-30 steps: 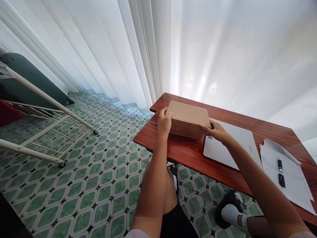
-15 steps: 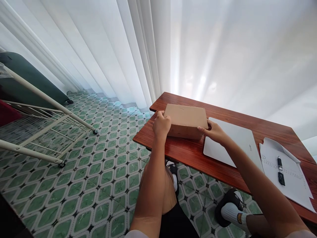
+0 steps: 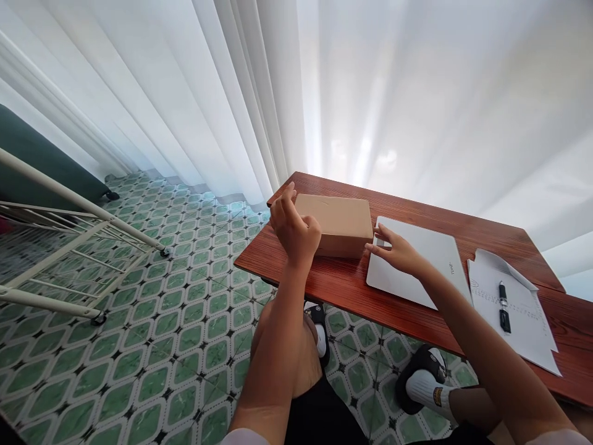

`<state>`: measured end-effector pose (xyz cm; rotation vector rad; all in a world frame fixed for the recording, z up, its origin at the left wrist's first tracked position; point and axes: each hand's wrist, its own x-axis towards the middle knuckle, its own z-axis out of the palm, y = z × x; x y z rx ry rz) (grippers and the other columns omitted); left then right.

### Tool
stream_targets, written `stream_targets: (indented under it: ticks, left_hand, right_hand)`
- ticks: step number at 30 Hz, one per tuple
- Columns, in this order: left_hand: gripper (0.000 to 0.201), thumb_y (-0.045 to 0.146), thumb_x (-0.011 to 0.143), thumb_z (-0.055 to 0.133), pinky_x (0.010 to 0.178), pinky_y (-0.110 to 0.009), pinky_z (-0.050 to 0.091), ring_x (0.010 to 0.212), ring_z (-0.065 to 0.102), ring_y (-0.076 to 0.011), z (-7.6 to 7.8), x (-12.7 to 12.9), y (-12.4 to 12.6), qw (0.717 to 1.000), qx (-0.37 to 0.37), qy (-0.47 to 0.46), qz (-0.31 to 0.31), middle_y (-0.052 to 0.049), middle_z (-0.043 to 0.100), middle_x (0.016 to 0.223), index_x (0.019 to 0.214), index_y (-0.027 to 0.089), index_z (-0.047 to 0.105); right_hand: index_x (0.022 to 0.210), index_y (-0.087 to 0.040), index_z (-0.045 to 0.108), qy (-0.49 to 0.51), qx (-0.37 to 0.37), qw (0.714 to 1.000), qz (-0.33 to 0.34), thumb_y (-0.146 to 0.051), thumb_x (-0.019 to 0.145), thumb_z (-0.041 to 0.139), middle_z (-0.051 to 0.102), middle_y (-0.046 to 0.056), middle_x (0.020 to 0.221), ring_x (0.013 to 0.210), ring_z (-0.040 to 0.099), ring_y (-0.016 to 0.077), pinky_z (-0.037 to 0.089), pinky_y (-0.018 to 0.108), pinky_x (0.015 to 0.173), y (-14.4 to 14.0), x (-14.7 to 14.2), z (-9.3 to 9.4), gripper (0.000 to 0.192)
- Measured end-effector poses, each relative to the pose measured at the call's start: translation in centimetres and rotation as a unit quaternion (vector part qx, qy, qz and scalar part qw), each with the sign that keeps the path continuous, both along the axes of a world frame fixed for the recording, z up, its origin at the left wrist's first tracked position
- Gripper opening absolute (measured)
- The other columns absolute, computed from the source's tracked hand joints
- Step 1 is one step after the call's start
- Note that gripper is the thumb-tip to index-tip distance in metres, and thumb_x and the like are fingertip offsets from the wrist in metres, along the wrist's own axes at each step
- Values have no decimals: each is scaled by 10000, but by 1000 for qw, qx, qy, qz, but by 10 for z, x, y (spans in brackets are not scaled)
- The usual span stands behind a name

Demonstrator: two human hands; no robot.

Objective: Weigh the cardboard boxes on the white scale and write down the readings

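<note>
A closed brown cardboard box (image 3: pixel 336 216) sits on the reddish wooden table (image 3: pixel 340 278) near its left end. My left hand (image 3: pixel 296 227) is raised at the box's left end, its fingers loosely apart and nothing held in them. At the opposite end, my right hand (image 3: pixel 397 248) has its thumb and fingers spread beside the box's right side, over the corner of a silver laptop (image 3: pixel 419 262). Whether either hand still brushes the cardboard I cannot tell. The laptop lies closed, right of the box.
Papers with handwriting (image 3: pixel 523 337) lie to the laptop's right, a black marker (image 3: pixel 504 306) on top. White curtains (image 3: pixel 407 111) hang behind the table. A white wheeled rack (image 3: pixel 69 247) and a dark green object (image 3: pixel 41 161) stand at left on the green tiled floor (image 3: pixel 185 346).
Both hands have let go of the box. My left hand has lifted and loosened its fingers; my right hand has opened beside it. The view has shifted slightly to the right.
</note>
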<state>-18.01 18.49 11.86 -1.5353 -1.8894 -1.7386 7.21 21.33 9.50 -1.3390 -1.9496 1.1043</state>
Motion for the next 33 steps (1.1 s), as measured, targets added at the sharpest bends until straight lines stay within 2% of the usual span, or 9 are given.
stream_targets:
  ticks: [3,7,10,14,18,23,26,29,33]
  left_hand:
    - [665,72,705,431,1140,-418,392,1221,534,-286,-5,8,-1,1000,15,21,-2,-126,616,1208,1354,161,545]
    - [546,139,697,444,992,-438,443,1021,543,-276,-12,17,-2,998,44,44,-20,-115,558,1017,1233,170,543]
    - [484,134,690,461,794,-389,431,812,474,-227,-14,29,-2,983,155,87,-53,-55,458,862,1171,181,493]
    - [513,28,700,444,684,-326,370,722,426,-181,-12,55,0,928,291,182,-144,-23,444,844,1183,198,476]
    - [507,-18,718,435,677,-324,355,693,438,-179,-13,84,-3,892,312,262,-198,-15,503,804,1175,198,481]
    - [440,-46,718,467,694,-323,358,686,466,-168,-17,118,-15,854,309,315,-275,-1,560,769,1078,204,498]
    - [444,-57,686,460,701,-322,361,690,456,-162,-18,139,-21,827,307,340,-326,7,558,752,1035,212,508]
    - [463,-40,653,444,691,-312,363,681,444,-151,-15,166,-27,794,319,349,-382,23,556,735,1028,221,515]
    - [361,39,745,551,658,-284,378,664,433,-128,-7,210,-36,713,348,389,-467,44,562,757,1044,239,527]
  right_hand:
    - [1640,-198,345,-18,-10,999,-39,-674,882,688,378,164,1673,1533,402,359,450,541,1218,-9,23,3,959]
    - [1551,-273,487,-16,16,998,-59,-616,943,636,485,108,1615,1494,466,337,482,548,1191,-24,58,10,714]
    - [1405,-282,620,-16,42,995,-91,-568,963,610,604,98,1501,1409,561,331,551,538,1110,-36,87,14,527]
    - [1156,-245,741,-4,68,985,-159,-572,942,603,746,115,1230,1179,702,323,598,504,990,-49,125,13,415]
    - [1000,-239,762,-16,85,973,-213,-602,926,591,777,111,1064,1005,730,311,596,482,891,-59,163,7,409]
    - [870,-237,711,-48,115,966,-227,-621,937,554,754,98,964,844,694,267,570,414,758,-69,203,1,420]
    - [847,-235,658,-67,131,960,-238,-575,965,517,713,70,858,700,634,220,512,362,650,-72,226,-2,386]
    - [857,-239,615,-88,134,951,-265,-491,981,483,679,38,788,644,587,193,462,337,625,-73,249,-8,310]
    - [961,-241,633,-109,112,946,-283,-395,956,477,691,23,782,652,611,192,445,329,653,-71,275,-20,219]
